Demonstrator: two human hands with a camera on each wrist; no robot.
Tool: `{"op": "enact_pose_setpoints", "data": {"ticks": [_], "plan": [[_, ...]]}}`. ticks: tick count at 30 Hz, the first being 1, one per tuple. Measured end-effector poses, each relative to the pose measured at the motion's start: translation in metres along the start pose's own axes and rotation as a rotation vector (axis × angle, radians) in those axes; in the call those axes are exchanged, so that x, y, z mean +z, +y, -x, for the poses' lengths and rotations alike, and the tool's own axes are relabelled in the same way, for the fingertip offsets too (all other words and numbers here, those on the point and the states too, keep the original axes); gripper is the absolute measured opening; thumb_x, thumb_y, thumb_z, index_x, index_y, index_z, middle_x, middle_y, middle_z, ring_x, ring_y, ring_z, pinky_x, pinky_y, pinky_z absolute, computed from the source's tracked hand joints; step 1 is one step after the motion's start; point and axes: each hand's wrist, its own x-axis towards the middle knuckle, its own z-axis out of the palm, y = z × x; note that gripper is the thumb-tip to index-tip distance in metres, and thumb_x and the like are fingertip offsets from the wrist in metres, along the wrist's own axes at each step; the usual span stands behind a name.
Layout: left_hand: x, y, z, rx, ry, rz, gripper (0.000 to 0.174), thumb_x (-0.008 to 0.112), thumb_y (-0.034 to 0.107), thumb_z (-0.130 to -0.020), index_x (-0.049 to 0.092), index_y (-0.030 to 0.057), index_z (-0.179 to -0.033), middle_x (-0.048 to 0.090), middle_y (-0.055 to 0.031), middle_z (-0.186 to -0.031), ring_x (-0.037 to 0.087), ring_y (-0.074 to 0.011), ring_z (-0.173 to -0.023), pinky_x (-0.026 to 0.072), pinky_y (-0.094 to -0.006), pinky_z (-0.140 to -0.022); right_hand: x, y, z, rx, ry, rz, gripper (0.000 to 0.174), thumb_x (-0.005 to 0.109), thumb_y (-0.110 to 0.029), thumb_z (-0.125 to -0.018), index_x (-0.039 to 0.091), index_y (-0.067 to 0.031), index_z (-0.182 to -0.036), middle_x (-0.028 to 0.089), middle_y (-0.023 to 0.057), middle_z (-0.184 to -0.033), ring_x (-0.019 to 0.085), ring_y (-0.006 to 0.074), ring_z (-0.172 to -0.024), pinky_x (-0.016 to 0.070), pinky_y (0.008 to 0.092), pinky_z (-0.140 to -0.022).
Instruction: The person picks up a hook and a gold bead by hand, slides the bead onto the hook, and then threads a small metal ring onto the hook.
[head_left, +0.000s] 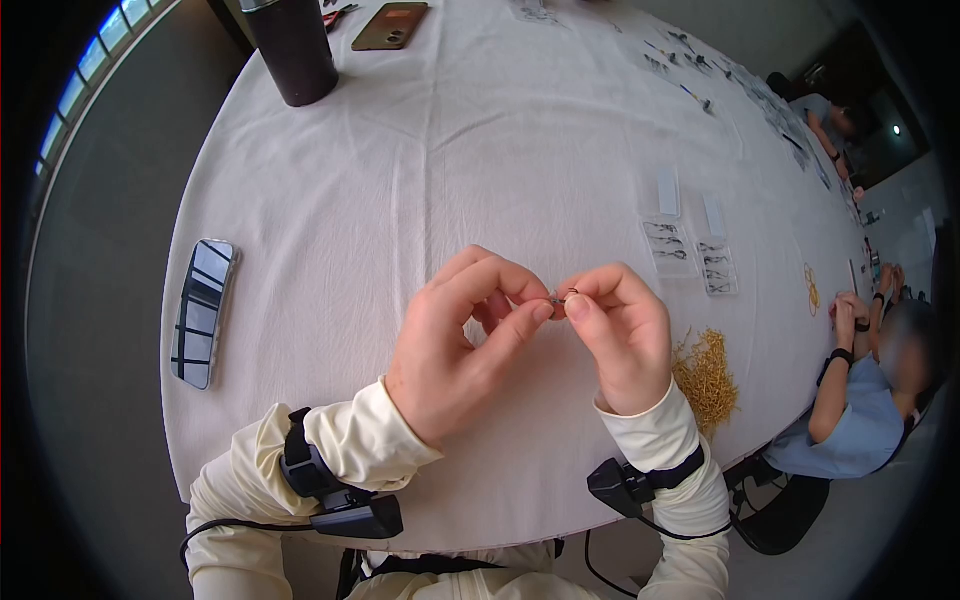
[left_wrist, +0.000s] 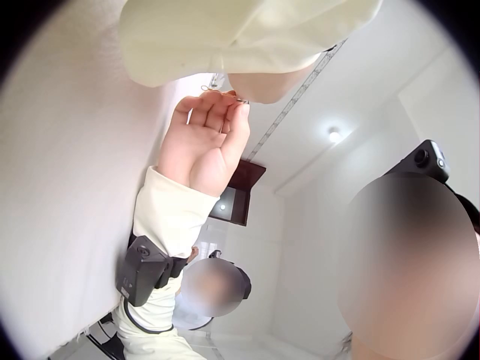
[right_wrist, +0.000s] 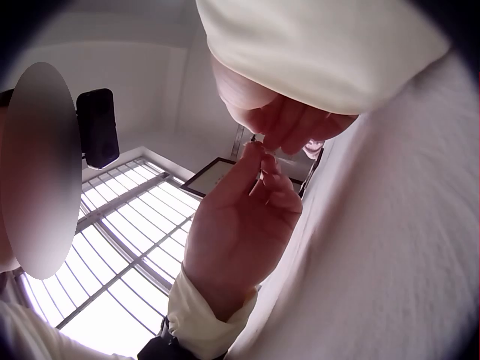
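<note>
Above the white tablecloth, both hands meet fingertip to fingertip at a tiny dark metallic piece (head_left: 558, 300). My left hand (head_left: 445, 345) pinches one end between thumb and forefinger. On the other side, my right hand (head_left: 630, 335) pinches it with its thumb laid over the forefinger. Fingertips hide most of the piece, so I cannot tell its kind. Just right of the right hand lies a pile of short gold-coloured strips (head_left: 710, 385). Beyond that hand, two clear plastic cases (head_left: 716, 265) stand with lids raised, holding small dark pieces in rows.
A phone (head_left: 204, 312) lies at the left table edge. Further back are a black tumbler (head_left: 293, 55) and a brown phone (head_left: 391, 26). Yellow bands (head_left: 811, 290) lie at the right, near a seated person in blue (head_left: 850, 425). Small dark items are scattered at the far right.
</note>
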Motion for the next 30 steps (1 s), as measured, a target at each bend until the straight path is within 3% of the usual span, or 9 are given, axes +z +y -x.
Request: {"op": "enact_pose_setpoints", "data": {"ticks": [2, 6, 8, 13, 16, 21, 23, 30], "plan": [[0.002, -0.002, -0.001, 0.056, 0.057, 0.012, 0.008, 0.07, 0.006, -0.09, 0.069, 0.0001, -0.095, 0.062, -0.0082, -0.092, 0.057, -0.0134, -0.072, 0.0482, -0.0268, -0.066, 0.002, 0.0, 0.0, -0.011, 0.02, 0.009, 0.009, 0.064, -0.006, -0.097, 0.06, 0.0014, -0.1, 0.067, 0.0063, -0.096, 0.062, 0.0112, -0.092, 0.0507, 0.027, -0.085], [0.001, -0.001, -0.001, 0.051, 0.058, -0.01, 0.007, 0.07, 0.007, -0.09, 0.07, 0.0009, -0.094, 0.062, -0.0078, -0.09, 0.057, -0.0135, -0.072, 0.0481, -0.0271, -0.066, 0.001, 0.003, 0.001, -0.114, 0.064, 0.16, 0.008, 0.066, -0.002, -0.094, 0.061, 0.0012, -0.098, 0.066, 0.0058, -0.094, 0.061, 0.0117, -0.088, 0.0496, 0.027, -0.083], [-0.002, 0.004, 0.0, 0.012, -0.027, -0.056, 0.008, 0.069, 0.009, -0.094, 0.067, 0.0019, -0.096, 0.06, -0.0031, -0.096, 0.053, -0.0093, -0.08, 0.0446, -0.0251, -0.074, 0.001, 0.003, 0.001, -0.138, 0.074, 0.188, 0.007, 0.066, -0.001, -0.093, 0.061, 0.0012, -0.097, 0.066, 0.006, -0.094, 0.061, 0.0118, -0.087, 0.0494, 0.0271, -0.082], [-0.002, 0.008, 0.001, 0.021, -0.045, -0.079, 0.008, 0.069, 0.009, -0.094, 0.067, 0.0022, -0.096, 0.061, -0.0027, -0.095, 0.053, -0.009, -0.079, 0.0442, -0.0248, -0.073, 0.001, 0.005, -0.001, -0.245, 0.087, 0.282, 0.007, 0.068, 0.001, -0.09, 0.062, -0.0002, -0.094, 0.068, 0.0079, -0.093, 0.062, 0.0128, -0.085, 0.0494, 0.027, -0.08], [-0.002, 0.006, 0.0, 0.008, -0.044, -0.049, 0.009, 0.068, 0.01, -0.095, 0.066, 0.0024, -0.097, 0.061, -0.0024, -0.095, 0.053, -0.0092, -0.081, 0.0445, -0.0253, -0.075, 0.0, 0.002, -0.003, -0.345, 0.112, 0.44, 0.011, 0.07, 0.003, -0.086, 0.062, -0.002, -0.092, 0.069, 0.009, -0.091, 0.065, 0.0171, -0.083, 0.0504, 0.028, -0.08], [-0.001, 0.002, 0.0, -0.051, -0.037, 0.029, 0.011, 0.064, 0.014, -0.098, 0.063, 0.0031, -0.099, 0.062, -0.0021, -0.096, 0.056, -0.0102, -0.086, 0.0453, -0.0269, -0.08, -0.004, -0.005, -0.006, -0.699, 0.074, 0.876, 0.023, 0.076, 0.005, -0.074, 0.063, -0.0058, -0.089, 0.07, 0.0052, -0.093, 0.067, 0.023, -0.081, 0.0475, 0.0331, -0.074], [0.002, 0.001, -0.001, 0.003, 0.034, 0.088, 0.011, 0.067, 0.011, -0.092, 0.066, 0.0006, -0.094, 0.061, -0.0056, -0.09, 0.053, -0.011, -0.074, 0.0453, -0.0256, -0.066, -0.003, -0.008, -0.007, -0.749, 0.072, 0.925, 0.025, 0.077, 0.004, -0.072, 0.063, -0.0064, -0.089, 0.07, 0.0042, -0.093, 0.066, 0.022, -0.081, 0.0461, 0.0336, -0.074], [-0.001, 0.004, -0.001, 0.061, 0.037, 0.027, 0.01, 0.068, 0.011, -0.091, 0.067, 0.001, -0.094, 0.062, -0.0061, -0.089, 0.055, -0.0123, -0.074, 0.0453, -0.0261, -0.065, -0.003, -0.01, -0.008, -0.944, 0.075, 1.138, 0.024, 0.078, -0.001, -0.069, 0.067, -0.0054, -0.09, 0.068, 0.0032, -0.094, 0.065, 0.0188, -0.08, 0.044, 0.0341, -0.075]]}}
